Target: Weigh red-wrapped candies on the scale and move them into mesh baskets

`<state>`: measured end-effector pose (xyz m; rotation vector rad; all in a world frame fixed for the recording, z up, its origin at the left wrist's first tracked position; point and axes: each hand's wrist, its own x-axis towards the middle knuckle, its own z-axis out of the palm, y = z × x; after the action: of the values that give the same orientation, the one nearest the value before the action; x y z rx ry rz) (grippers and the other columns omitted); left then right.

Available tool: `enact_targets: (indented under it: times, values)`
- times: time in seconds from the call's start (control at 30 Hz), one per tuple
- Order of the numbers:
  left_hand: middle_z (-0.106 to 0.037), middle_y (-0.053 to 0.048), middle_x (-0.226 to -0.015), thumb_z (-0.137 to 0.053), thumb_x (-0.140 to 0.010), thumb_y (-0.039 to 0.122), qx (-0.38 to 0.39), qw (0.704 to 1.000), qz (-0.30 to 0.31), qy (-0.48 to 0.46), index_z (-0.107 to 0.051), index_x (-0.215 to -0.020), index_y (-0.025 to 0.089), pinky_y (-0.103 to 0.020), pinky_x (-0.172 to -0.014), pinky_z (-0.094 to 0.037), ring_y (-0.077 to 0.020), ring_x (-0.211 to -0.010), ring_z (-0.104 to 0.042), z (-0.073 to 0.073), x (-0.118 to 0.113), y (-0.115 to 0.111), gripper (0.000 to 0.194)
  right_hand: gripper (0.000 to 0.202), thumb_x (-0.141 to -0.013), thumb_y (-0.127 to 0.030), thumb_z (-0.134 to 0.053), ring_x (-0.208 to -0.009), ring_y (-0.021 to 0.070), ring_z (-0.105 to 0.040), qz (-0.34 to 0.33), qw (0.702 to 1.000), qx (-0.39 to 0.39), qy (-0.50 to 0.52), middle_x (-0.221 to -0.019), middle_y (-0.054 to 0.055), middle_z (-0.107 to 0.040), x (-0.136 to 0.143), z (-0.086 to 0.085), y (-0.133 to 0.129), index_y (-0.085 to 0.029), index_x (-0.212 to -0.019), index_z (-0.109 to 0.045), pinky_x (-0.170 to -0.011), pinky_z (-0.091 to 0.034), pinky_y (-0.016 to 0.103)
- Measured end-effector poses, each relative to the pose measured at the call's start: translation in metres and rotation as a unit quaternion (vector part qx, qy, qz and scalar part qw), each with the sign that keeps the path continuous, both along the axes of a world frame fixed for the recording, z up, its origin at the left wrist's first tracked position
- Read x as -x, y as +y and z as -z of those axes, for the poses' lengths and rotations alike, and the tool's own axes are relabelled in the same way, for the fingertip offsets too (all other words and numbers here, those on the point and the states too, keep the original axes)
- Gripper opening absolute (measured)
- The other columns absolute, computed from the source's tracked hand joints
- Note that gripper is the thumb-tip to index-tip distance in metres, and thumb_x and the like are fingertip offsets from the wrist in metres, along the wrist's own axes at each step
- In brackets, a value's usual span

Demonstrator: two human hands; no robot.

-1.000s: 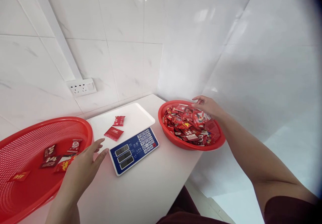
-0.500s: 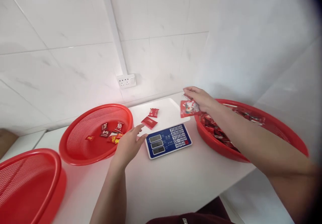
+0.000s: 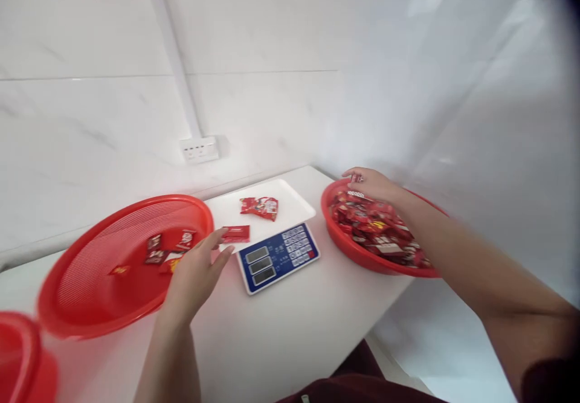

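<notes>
My right hand (image 3: 374,185) is over the right red basket (image 3: 338,237), which is filled with red snack packets (image 3: 369,219). Its fingers are closed around a small red packet (image 3: 356,178). My left hand (image 3: 193,279) is beside the white pan (image 3: 290,196) of a blue digital scale (image 3: 276,261). The thumb and fingers are apart, and the fingertips reach the left edge of a flat red packet (image 3: 236,232); whether they touch it I cannot tell. A larger printed red packet (image 3: 260,207) lies farther back on the pan.
A red mesh basket (image 3: 104,234) at the left holds several small packets, and another red basket (image 3: 27,354) is cut off in the lower left corner. The white table (image 3: 290,324) meets a tiled wall with a socket (image 3: 199,149).
My right hand has laid the printed red packet on the pan and moved back over the right basket, where it holds a small packet. The view has turned right.
</notes>
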<state>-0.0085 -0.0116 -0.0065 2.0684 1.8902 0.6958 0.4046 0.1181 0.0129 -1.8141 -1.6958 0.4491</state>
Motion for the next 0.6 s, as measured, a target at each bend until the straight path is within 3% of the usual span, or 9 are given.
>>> enact_targets:
  times: [0.07, 0.2, 0.23, 0.3, 0.43, 0.6]
  values:
    - [-0.069, -0.006, -0.11, -0.042, -0.086, 0.051, 0.009, 1.0, -0.007, 0.015, -0.053, -0.124, 0.026, -0.035, -0.081, -0.049, -0.0258, -0.1, -0.064, 0.002, -0.001, 0.004, 0.047, 0.05, -0.07, -0.024, -0.064, -0.082, 0.0212, -0.062, 0.025, 0.999, 0.035, 0.002, -0.086, 0.003, -0.065, -0.038, -0.002, -0.017, -0.022, -0.119, -0.059, -0.081, -0.052, 0.035]
    - [-0.07, -0.006, -0.105, -0.041, -0.085, 0.054, 0.031, 0.999, -0.009, 0.037, -0.053, -0.125, 0.027, -0.035, -0.076, -0.05, -0.0276, -0.095, -0.066, 0.008, -0.002, 0.012, 0.049, 0.074, -0.08, -0.041, -0.057, -0.103, 0.0205, -0.062, 0.04, 0.988, 0.109, 0.103, -0.116, 0.006, -0.065, -0.087, 0.004, -0.049, -0.028, -0.146, -0.024, -0.084, -0.054, 0.032]
    - [-0.07, -0.006, -0.105, -0.041, -0.085, 0.054, 0.033, 0.999, -0.009, 0.04, -0.053, -0.125, 0.028, -0.035, -0.076, -0.05, -0.0276, -0.095, -0.066, 0.009, -0.002, 0.013, 0.049, 0.076, -0.079, -0.042, -0.058, -0.109, 0.0215, -0.06, 0.046, 0.984, 0.125, 0.118, -0.124, 0.007, -0.061, -0.094, 0.008, -0.055, -0.028, -0.146, -0.024, -0.086, -0.053, 0.033]
    - [-0.07, -0.005, -0.106, -0.042, -0.084, 0.054, 0.034, 0.998, -0.01, 0.043, -0.053, -0.124, 0.029, -0.035, -0.076, -0.05, -0.0273, -0.093, -0.066, 0.009, -0.003, 0.014, 0.049, 0.074, -0.072, -0.04, -0.066, -0.111, 0.026, -0.058, 0.062, 0.98, 0.152, 0.112, -0.129, 0.009, -0.059, -0.103, 0.019, -0.065, -0.025, -0.139, -0.039, -0.086, -0.053, 0.034]
    - [-0.069, -0.006, -0.11, -0.039, -0.085, 0.053, 0.037, 0.998, -0.012, 0.051, -0.052, -0.126, 0.028, -0.035, -0.075, -0.05, -0.0272, -0.092, -0.067, 0.007, -0.005, 0.012, 0.05, 0.059, -0.059, -0.033, -0.077, -0.095, 0.0289, -0.063, 0.087, 0.975, 0.18, 0.092, -0.118, 0.011, -0.065, -0.11, 0.035, -0.074, -0.02, -0.116, -0.062, -0.072, -0.056, 0.034]
    - [-0.068, -0.008, -0.114, -0.04, -0.085, 0.052, 0.023, 0.998, 0.001, 0.05, -0.053, -0.125, 0.026, -0.036, -0.073, -0.051, -0.0273, -0.09, -0.067, 0.007, -0.004, 0.012, 0.049, 0.049, -0.066, -0.028, -0.072, -0.086, 0.0226, -0.065, 0.118, 0.979, 0.099, 0.132, -0.101, 0.006, -0.07, -0.117, 0.024, -0.073, -0.02, -0.113, -0.062, -0.07, -0.056, 0.03]
